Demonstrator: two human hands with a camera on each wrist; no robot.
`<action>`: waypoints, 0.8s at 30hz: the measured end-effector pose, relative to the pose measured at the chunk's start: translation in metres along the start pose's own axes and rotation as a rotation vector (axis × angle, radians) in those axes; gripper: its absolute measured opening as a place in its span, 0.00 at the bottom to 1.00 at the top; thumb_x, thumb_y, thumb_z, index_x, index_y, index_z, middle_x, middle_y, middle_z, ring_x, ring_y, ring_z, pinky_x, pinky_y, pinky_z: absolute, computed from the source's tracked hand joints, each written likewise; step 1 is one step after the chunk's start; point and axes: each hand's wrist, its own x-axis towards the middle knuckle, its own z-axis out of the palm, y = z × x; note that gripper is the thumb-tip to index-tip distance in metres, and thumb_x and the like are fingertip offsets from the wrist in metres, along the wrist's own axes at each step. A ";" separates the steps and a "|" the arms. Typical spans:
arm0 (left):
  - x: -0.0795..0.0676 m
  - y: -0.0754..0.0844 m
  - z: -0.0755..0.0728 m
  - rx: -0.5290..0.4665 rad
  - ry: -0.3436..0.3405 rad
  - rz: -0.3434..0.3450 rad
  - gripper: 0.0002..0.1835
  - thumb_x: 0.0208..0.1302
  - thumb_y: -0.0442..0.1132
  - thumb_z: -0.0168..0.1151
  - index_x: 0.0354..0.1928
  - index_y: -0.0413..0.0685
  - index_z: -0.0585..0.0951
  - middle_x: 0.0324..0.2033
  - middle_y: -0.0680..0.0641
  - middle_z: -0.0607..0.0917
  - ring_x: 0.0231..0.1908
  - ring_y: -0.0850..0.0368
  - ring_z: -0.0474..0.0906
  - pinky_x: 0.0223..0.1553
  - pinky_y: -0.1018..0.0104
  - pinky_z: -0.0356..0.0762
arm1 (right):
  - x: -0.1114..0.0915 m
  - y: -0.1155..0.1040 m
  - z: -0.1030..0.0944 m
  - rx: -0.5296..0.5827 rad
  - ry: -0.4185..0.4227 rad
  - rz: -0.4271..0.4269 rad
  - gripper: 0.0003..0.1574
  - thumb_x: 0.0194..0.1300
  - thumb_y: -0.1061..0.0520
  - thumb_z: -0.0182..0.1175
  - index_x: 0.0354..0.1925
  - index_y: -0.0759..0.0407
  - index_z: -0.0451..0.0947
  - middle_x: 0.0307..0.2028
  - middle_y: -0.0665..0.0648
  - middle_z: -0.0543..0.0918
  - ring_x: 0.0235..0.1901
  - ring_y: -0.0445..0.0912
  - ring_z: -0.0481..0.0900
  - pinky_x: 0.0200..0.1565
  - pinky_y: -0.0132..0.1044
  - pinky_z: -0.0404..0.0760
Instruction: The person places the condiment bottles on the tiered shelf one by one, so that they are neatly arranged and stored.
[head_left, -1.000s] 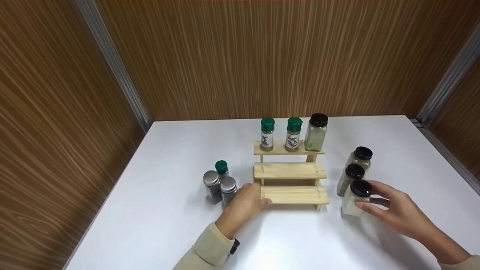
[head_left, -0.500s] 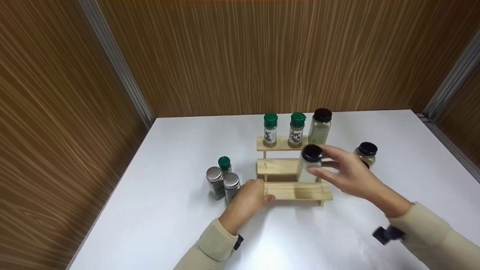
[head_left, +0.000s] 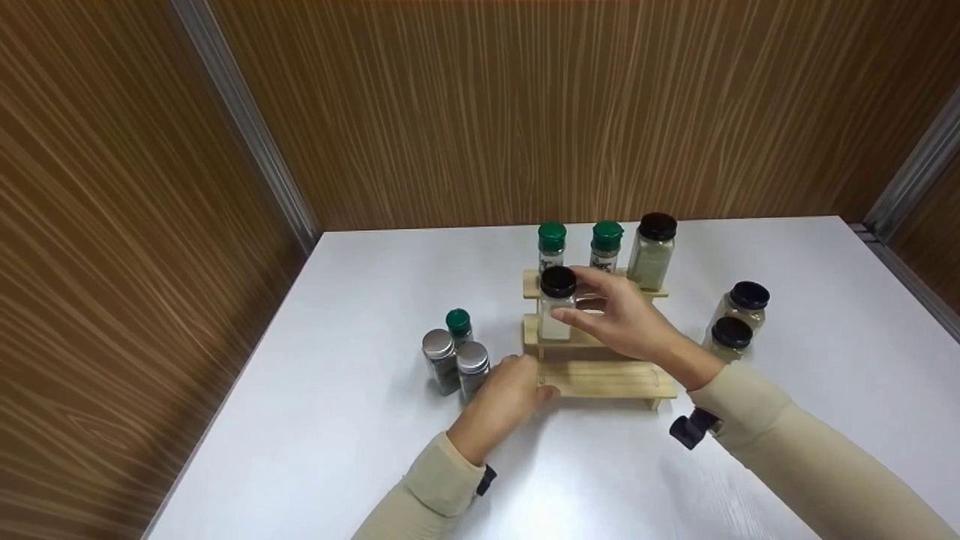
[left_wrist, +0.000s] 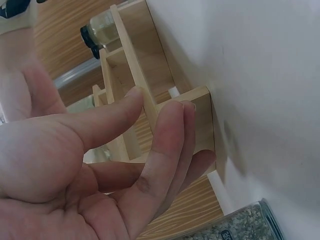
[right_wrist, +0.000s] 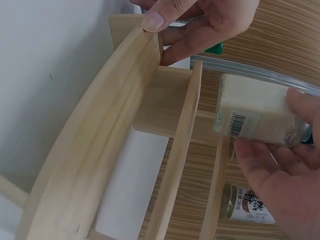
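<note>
My left hand (head_left: 504, 388) grips the left end of the bottom step of a three-step wooden spice rack (head_left: 609, 379). In the right wrist view, its thumb lies on the board (right_wrist: 100, 125), with fingers behind. Between thumb and fingers, my right hand (head_left: 628, 319) holds a square glass spice jar (head_left: 556, 319) of white powder with a black lid. The jar is upright over the left part of the middle step; its base (right_wrist: 218, 102) shows apart from the boards in the right wrist view. Two green-lidded jars (head_left: 551, 238) and a black-lidded jar (head_left: 652, 255) stand on the top step.
Two silver-lidded jars (head_left: 439, 358) and a small green-lidded one (head_left: 458, 322) stand on the white table (head_left: 337, 420), left of the rack. Two black-lidded jars (head_left: 739, 311) stand to its right. Wood-grain panels (head_left: 450, 112) close off the back and sides.
My right hand has lifted the white-powder jar from the table at the right and carried it leftward to the middle step. My left hand has kept its grip on the rack.
</note>
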 end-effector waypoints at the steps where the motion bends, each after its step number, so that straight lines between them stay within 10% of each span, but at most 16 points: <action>1: 0.000 0.001 0.001 -0.001 -0.005 0.001 0.15 0.66 0.40 0.73 0.23 0.41 0.82 0.20 0.51 0.78 0.20 0.59 0.67 0.22 0.68 0.64 | 0.000 0.002 0.001 0.005 -0.003 0.010 0.32 0.68 0.60 0.72 0.66 0.66 0.76 0.56 0.65 0.87 0.55 0.58 0.88 0.60 0.47 0.85; 14: 0.001 0.006 0.005 0.008 -0.031 -0.003 0.14 0.66 0.43 0.74 0.33 0.37 0.86 0.22 0.48 0.82 0.23 0.57 0.70 0.24 0.66 0.67 | -0.010 0.007 -0.002 -0.003 0.062 0.070 0.36 0.66 0.59 0.73 0.68 0.66 0.73 0.59 0.66 0.85 0.59 0.61 0.85 0.63 0.55 0.82; 24: -0.004 -0.010 0.003 -0.035 -0.012 -0.050 0.17 0.62 0.40 0.76 0.42 0.31 0.85 0.30 0.41 0.87 0.26 0.55 0.74 0.30 0.62 0.77 | -0.045 0.003 -0.046 -0.022 0.174 0.102 0.35 0.68 0.59 0.71 0.70 0.63 0.73 0.60 0.64 0.83 0.58 0.45 0.85 0.61 0.34 0.83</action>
